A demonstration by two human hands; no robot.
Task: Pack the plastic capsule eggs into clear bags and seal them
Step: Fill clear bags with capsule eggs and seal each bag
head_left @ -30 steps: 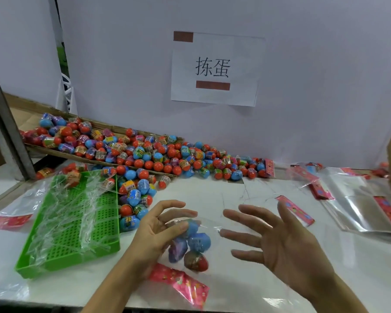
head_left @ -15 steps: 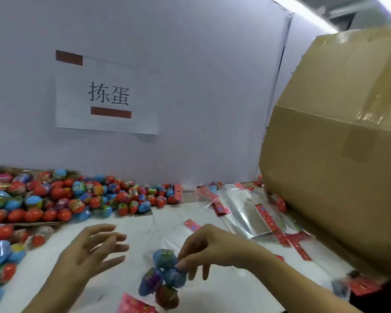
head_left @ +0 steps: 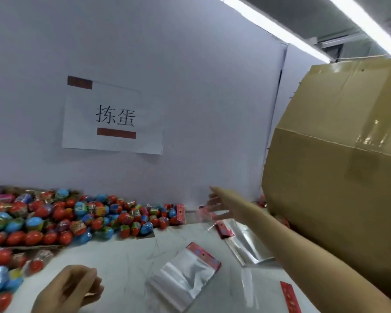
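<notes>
Your right hand [head_left: 221, 205] reaches out, fingers spread, over the stacked clear bags [head_left: 246, 242]; your left hand [head_left: 72, 290] hangs loosely curled, holding nothing. Capsule eggs [head_left: 61, 220] lie heaped along the left.

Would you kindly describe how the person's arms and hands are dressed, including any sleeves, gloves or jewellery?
Both hands are bare, with no gloves. The right hand leads back along a long forearm with no sleeve, watch or bracelet in view. The left hand shows no ring or band on its visible part; its wrist runs off the lower edge, so anything worn further up cannot be seen.
</notes>
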